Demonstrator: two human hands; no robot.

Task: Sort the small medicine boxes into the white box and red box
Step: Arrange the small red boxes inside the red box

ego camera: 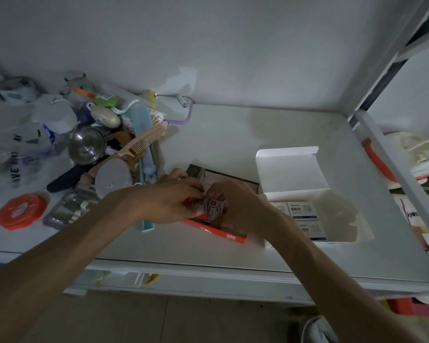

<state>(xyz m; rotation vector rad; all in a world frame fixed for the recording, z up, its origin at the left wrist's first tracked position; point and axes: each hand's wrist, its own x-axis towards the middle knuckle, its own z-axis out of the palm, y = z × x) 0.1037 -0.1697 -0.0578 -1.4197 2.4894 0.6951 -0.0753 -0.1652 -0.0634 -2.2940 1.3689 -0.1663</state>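
The red box [223,234] lies open on the white shelf, mostly covered by my hands. My left hand [170,201] and my right hand [235,206] meet above it, both gripping small red-and-white medicine boxes [213,209] between the fingers. How many they hold is unclear. To the right stands the white box [342,219] with its lid [289,169] raised. Inside its left part lie small white-and-blue medicine boxes [302,211], one behind another.
A heap of clutter fills the shelf's left: a pink comb [144,142], a steel cup [87,146], an orange lid [21,211], a teal comb [147,225], plastic bags. A white frame post [391,169] bounds the shelf on the right, with more items beyond it.
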